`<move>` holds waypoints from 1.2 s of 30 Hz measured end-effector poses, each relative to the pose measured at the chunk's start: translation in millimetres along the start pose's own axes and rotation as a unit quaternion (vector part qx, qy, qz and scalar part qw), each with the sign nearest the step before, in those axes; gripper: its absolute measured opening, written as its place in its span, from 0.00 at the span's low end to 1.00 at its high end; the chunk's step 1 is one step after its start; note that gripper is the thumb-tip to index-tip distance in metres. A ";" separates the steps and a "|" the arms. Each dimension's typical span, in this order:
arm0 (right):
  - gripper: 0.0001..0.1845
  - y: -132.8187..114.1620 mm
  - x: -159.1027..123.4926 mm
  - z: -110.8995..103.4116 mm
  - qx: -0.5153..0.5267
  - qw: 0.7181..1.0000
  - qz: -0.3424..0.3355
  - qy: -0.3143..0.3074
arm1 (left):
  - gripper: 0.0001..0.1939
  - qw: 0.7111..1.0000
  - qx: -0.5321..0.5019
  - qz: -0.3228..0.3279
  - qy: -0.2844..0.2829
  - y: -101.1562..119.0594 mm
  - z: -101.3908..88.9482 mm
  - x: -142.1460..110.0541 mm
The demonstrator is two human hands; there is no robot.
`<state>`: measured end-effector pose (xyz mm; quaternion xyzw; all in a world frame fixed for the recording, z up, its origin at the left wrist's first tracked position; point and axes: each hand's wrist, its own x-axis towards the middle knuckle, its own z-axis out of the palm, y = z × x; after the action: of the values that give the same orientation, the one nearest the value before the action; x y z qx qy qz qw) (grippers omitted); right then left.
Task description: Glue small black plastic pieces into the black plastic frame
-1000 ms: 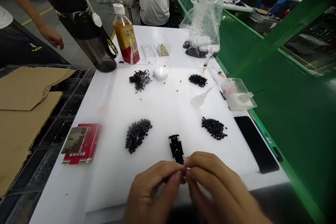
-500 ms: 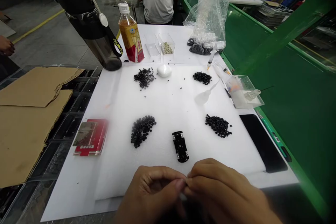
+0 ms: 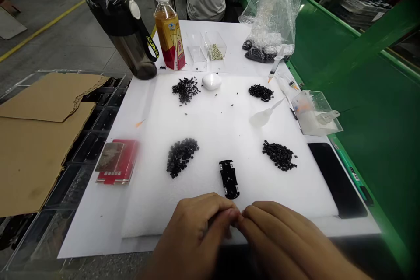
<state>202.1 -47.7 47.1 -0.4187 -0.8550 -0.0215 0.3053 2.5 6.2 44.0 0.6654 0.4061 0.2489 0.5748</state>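
My left hand [image 3: 203, 227] and my right hand [image 3: 275, 236] meet at the fingertips over the near edge of the white foam sheet [image 3: 210, 144]. Both are closed in a pinch; whatever sits between the fingers is hidden or too small to name. Just beyond them lies a black toy-car chassis [image 3: 229, 179], flat on the foam. Piles of small black square pieces lie to its left [image 3: 181, 156] and to its right [image 3: 279, 155]. Farther back are two piles of finer black parts [image 3: 185, 90], [image 3: 260, 92], with a white rounded lump [image 3: 211, 81] between them.
A drink bottle [image 3: 169, 30], a dark flask [image 3: 121, 26] and a plastic bag [image 3: 272, 17] stand at the back. On the right are a clear box [image 3: 316, 116], a dropper [image 3: 262, 117] and a black phone-like slab [image 3: 337, 179]. A red case [image 3: 118, 162] lies left, beside cardboard [image 3: 36, 153].
The view has shifted, so the table items appear slightly right and higher. My hands stay pinched together at the fingertips, with the right fingers now a little lower against the left.
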 end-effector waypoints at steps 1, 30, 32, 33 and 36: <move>0.15 2.5 -6.5 1.2 0.023 0.999 0.019 -0.024 | 0.11 0.998 0.024 0.051 0.029 -3.7 -0.4 0.6; 0.18 9.1 -20.6 30.4 0.083 0.984 0.154 -0.023 | 0.23 0.915 0.316 0.203 0.151 -39.1 12.6 8.0; 0.17 5.3 -22.1 31.9 0.062 0.987 0.146 -0.004 | 0.23 0.914 0.319 0.202 0.150 -39.8 12.7 8.6; 0.17 3.9 -22.7 32.7 0.057 0.988 0.144 0.006 | 0.23 0.913 0.321 0.204 0.151 -40.2 13.0 8.9; 0.18 2.0 -23.1 34.7 0.056 0.987 0.148 0.022 | 0.23 0.910 0.324 0.207 0.155 -40.8 13.8 9.0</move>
<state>196.7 -52.5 6.0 -0.5218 -0.7767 0.0627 0.3471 8.1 6.2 0.3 0.8372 0.4017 0.3172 0.1927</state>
